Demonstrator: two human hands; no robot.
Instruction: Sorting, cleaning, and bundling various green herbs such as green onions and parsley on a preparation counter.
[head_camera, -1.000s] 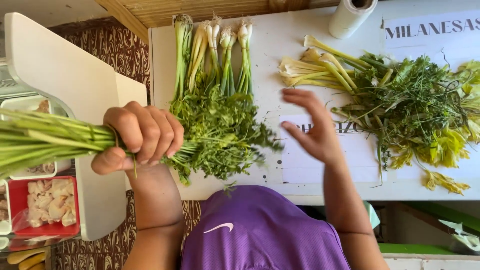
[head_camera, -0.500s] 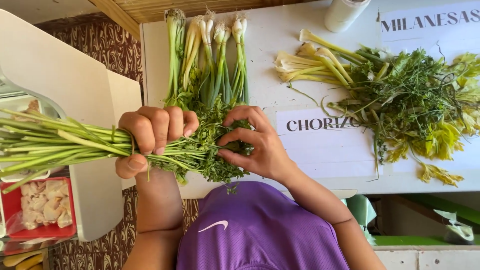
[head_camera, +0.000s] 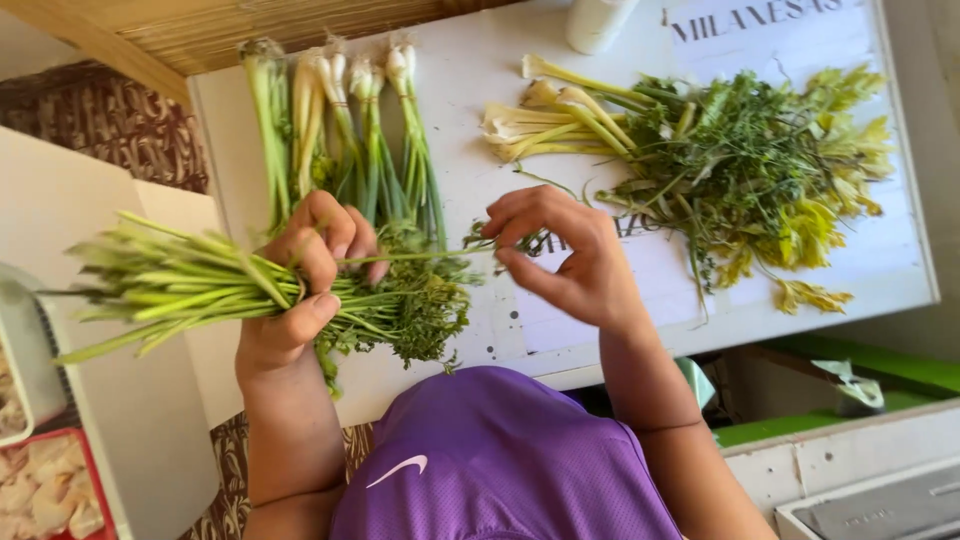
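Herbs fill the person's left hand (head_camera: 300, 290): a thick bunch of green stalks (head_camera: 190, 285) clamped in a closed grip, thumb below and fingers wrapped over the top. The cut stem ends fan out to the left, past the edge of the white worktop (head_camera: 480, 90), while the leafy tops (head_camera: 425, 305) hang to the right of the fist, just above the worktop's near edge.

The right hand (head_camera: 570, 255) is raised beside it, thumb and fingertips pinched on a single thin sprig (head_camera: 420, 257). That sprig runs level from the pinch back to the left fist, so both hands have hold of it at once.

Beyond the left hand, a row of spring onions (head_camera: 340, 130) lies on the worktop with white bulbs pointing away and green tops toward the person. To the right of the right hand sprawls a loose heap of trimmings (head_camera: 730, 170), pale stalk ends at its left, dark feathery greens in the middle and yellowed leaves (head_camera: 810, 230) along its far right side. A white roll (head_camera: 597, 20) stands at the far edge.

The person wears a purple shirt (head_camera: 500, 460). At the lower left corner sits a red tray (head_camera: 50, 490) holding pale pieces I cannot make out.
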